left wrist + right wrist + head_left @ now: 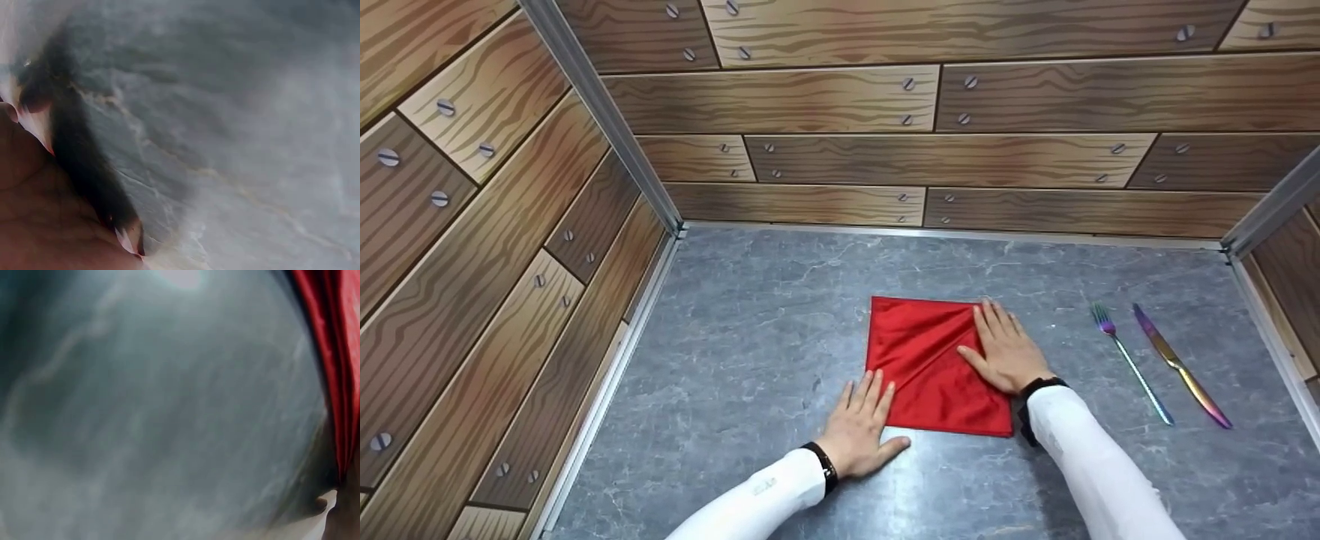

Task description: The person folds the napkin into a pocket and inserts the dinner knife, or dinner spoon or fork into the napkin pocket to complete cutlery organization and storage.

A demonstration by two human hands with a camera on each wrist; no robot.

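Right wrist view crops the red cloth (338,349).

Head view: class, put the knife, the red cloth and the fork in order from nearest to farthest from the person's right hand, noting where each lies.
1. Red cloth: the right hand rests on its right side.
2. Fork: on the table to the hand's right.
3. Knife: farther right, beyond the fork.
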